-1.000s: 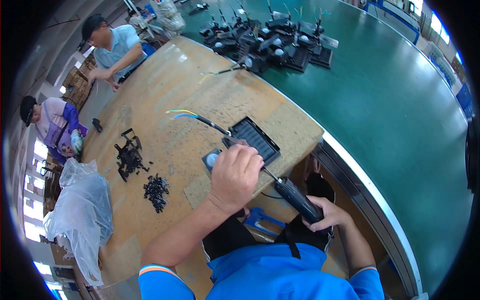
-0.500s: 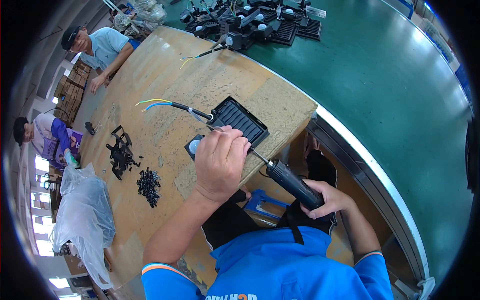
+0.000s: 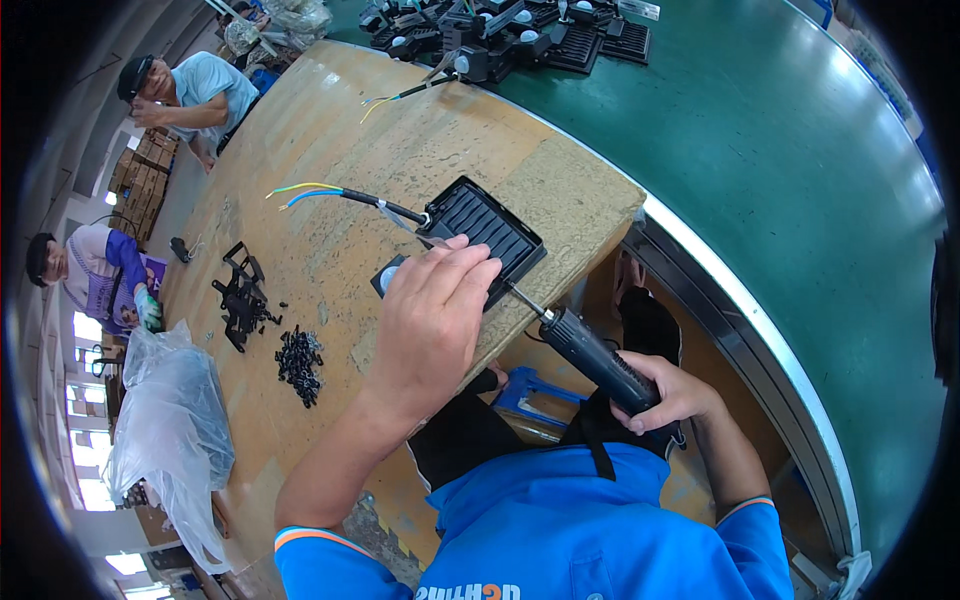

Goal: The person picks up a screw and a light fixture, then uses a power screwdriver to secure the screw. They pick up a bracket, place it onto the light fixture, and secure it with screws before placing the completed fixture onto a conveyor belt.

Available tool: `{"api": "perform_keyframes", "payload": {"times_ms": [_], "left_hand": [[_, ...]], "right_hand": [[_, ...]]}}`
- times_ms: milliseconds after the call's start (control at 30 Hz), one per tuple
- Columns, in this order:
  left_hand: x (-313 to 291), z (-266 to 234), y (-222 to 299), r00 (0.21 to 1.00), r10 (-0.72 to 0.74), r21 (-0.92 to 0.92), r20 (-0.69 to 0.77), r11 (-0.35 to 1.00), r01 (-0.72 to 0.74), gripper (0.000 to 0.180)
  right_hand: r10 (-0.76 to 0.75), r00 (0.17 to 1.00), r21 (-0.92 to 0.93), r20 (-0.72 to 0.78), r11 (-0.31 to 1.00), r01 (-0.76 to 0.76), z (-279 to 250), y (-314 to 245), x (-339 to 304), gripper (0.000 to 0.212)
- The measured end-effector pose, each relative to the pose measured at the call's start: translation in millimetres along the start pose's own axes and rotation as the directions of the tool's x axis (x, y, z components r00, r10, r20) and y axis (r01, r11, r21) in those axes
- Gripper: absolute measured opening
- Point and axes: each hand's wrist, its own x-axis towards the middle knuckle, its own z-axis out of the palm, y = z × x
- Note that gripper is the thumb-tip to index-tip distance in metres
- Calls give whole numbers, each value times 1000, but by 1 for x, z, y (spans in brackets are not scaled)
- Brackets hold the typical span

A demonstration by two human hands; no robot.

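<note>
One ribbed floodlight [image 3: 492,226]; one power screwdriver [image 3: 590,352] at its five o'clock. Left hand [image 3: 436,308] touches floodlight, grip unclear; right hand [image 3: 672,392] clasps screwdriver.

Black finned housing [image 3: 487,222], power screwdriver [image 3: 588,352] slanted at its edge

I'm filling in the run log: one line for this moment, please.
left hand: on black finned unit | right hand: holding black power screwdriver, shaft toward unit | nearby: small black parts, brackets
</note>
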Motion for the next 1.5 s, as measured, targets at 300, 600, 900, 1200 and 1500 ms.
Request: {"api": "perform_keyframes", "payload": {"times_ms": [300,600,900,1200,1500], "left_hand": [[-9,-8,-4,997,38,-96,67,995,-32,20],[-13,-7,9,994,-50,45,98,998,46,15],[-4,1,0,991,88,58,101,994,-94,11],[15,1,-3,976,-213,-168,53,961,219,8],[13,3,-15,983,-155,-362,98,915,180,8]], "right_hand": [[-9,1000,-29,9,1000,9,1,0,0,73],[6,1000,-29,11,1000,-5,-3,0,1,76],[14,1000,-38,-10,999,-15,-2,-3,1,76],[-48,999,-78,-1,996,48,-12,2,11,73],[-25,996,103,84,995,16,-16,8,16,72]]}}
